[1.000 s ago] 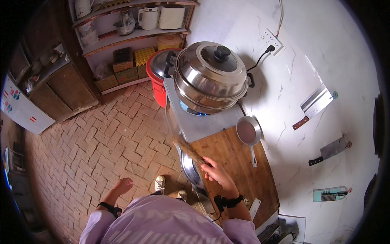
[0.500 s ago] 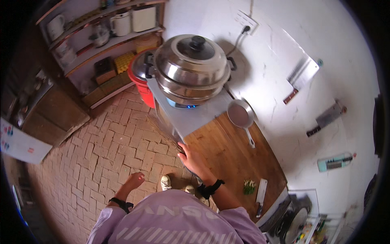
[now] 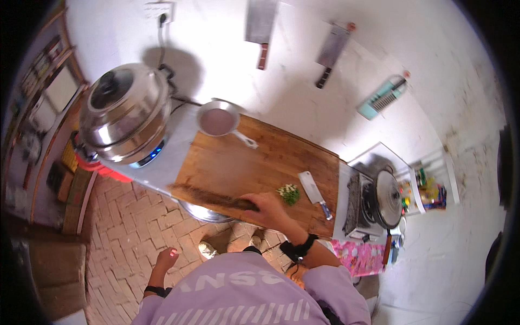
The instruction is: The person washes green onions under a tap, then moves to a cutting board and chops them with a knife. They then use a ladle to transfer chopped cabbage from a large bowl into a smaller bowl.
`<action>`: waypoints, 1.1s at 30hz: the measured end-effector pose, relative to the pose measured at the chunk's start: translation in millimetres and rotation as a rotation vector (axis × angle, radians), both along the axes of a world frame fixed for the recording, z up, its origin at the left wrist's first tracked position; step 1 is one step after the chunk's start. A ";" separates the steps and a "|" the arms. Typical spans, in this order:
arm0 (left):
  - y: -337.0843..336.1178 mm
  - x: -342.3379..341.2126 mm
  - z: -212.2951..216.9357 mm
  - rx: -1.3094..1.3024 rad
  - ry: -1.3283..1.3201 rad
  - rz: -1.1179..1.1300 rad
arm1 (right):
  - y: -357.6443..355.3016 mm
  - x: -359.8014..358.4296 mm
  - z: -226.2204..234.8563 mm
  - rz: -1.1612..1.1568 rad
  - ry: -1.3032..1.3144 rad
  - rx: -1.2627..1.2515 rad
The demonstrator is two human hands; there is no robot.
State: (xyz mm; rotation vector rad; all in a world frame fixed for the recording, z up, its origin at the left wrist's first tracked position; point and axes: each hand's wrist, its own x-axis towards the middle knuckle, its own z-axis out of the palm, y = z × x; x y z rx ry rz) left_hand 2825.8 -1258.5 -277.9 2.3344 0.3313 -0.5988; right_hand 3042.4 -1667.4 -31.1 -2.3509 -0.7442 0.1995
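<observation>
My right hand is closed around the dark end of a brown bristly hand broom. The broom lies along the near edge of a wooden cutting board, its bristles pointing left. On the board, just right of that hand, sits a small pile of chopped green onion. Beside the pile lies a cleaver with its handle toward me. A small frying pan rests at the board's far left corner. My left hand hangs low over the brick floor, fingers loosely curled, with nothing visible in it.
A large steel steamer stands on a lit cooker at the left. To the right is a gas stove with a lidded pan. Two cleavers and a turquoise grater hang on the wall. A metal basin shows below the counter.
My view has swung right toward the board and stove. My right hand now holds the broom over the board's near edge; before, it was by the counter's edge. The left hand still hangs low.
</observation>
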 end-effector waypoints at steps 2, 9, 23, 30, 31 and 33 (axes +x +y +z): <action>-13.2 18.7 -2.5 0.040 0.003 -0.057 | -63.2 2.5 19.6 -0.144 -0.165 -0.041; -85.1 48.3 -8.3 -0.015 -0.004 -0.082 | -267.7 26.2 10.5 -0.593 -0.365 -0.218; -215.7 -23.3 59.2 0.066 0.047 0.096 | -376.5 206.1 -125.5 -0.693 -0.389 -0.578; -229.6 -41.2 71.7 0.057 0.072 0.061 | -362.1 194.7 -138.8 -0.827 -0.424 -0.374; -228.7 -35.2 69.6 0.057 0.068 0.016 | -359.9 181.4 -137.7 -0.808 -0.430 -0.344; -225.0 -16.9 63.9 0.058 0.051 -0.093 | -358.7 148.3 -134.3 -0.766 -0.317 -0.344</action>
